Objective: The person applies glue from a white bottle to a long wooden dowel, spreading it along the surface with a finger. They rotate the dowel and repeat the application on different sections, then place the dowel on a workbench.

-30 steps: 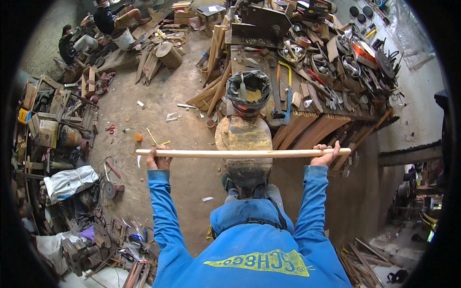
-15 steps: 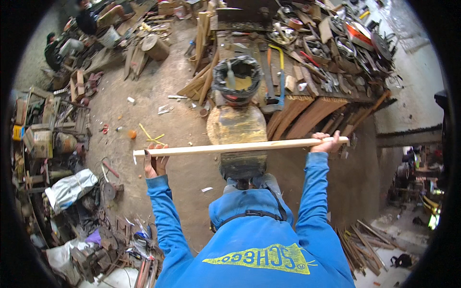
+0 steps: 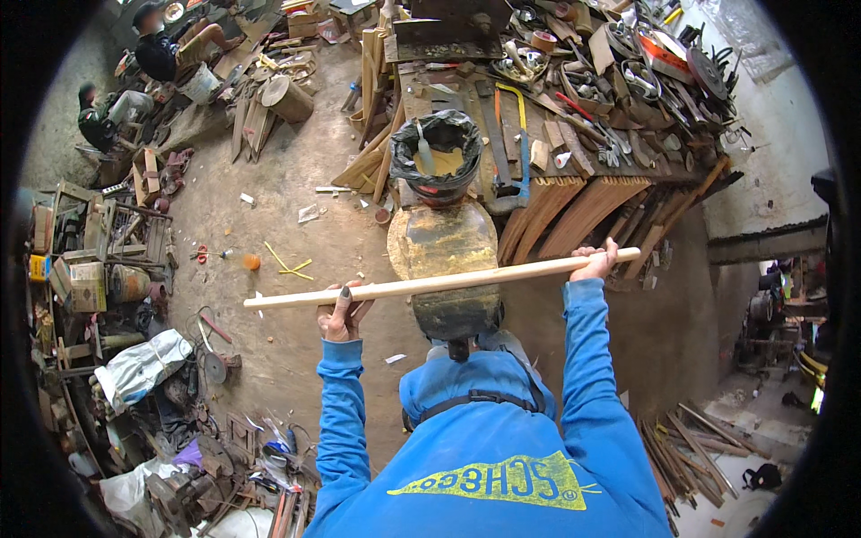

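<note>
A long, pale wooden stick (image 3: 466, 282) runs crosswise in front of me, its right end higher in the picture than its left. My right hand (image 3: 592, 262) is closed around it near the right end. Further in from the left end, my left hand (image 3: 344, 317) grips it from below, with the thumb up against the near side. Between the hands, the stick crosses a rounded, belt-like machine part, yellowish with dust on top (image 3: 446, 238) and dark at the near end (image 3: 459, 314). Whether stick and machine touch, I cannot tell.
Beyond the machine stands a bucket lined with a black bag (image 3: 438, 184), holding sawdust and a bottle. A blue-and-yellow hacksaw (image 3: 523, 143) lies on the cluttered bench. Curved boards (image 3: 587, 215) lean below. Two people (image 3: 161, 54) sit far left. Wood strips (image 3: 695, 448) lie at lower right.
My left hand has moved inward along the stick, to the right, leaving more of its left end sticking out. The stick has tilted, left end lower, and shifted slightly left.
</note>
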Demonstrator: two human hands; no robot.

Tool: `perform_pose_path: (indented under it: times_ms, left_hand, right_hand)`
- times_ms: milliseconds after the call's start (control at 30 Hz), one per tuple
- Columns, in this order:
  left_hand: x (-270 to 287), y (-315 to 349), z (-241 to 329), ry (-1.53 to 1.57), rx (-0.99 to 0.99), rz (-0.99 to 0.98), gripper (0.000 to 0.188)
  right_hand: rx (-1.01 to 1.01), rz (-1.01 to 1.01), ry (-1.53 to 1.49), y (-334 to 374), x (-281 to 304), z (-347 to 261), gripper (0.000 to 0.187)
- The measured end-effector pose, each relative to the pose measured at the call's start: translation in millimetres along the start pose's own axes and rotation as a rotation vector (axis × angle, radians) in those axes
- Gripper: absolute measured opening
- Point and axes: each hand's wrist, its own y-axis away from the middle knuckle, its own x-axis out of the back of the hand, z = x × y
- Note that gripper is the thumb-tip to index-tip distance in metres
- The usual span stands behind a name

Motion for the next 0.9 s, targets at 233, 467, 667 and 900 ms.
perform_pose_path:
  times_ms: [233,467,667,900]
  left_hand:
    - [4.1,2.1,-7.0,0.047,-0.042,-0.005,0.026]
    - [13.0,-5.6,-23.9,0.175,0.070,0.042,0.032]
    - [3.4,23.6,-31.4,-0.290,0.369,-0.131,0.064]
    - [18.1,58.5,-49.8,-0.399,0.393,-0.197,0.045]
  right_hand:
    - [-0.001,0.026,-0.052,-2.6,0.8,9.9,0.039]
    - [0.132,-0.008,-0.044,16.8,-8.0,8.4,0.043]
    - [0.175,-0.137,-0.017,33.3,5.0,9.4,0.054]
    - [0.022,-0.329,-0.113,25.6,61.8,13.4,0.084]
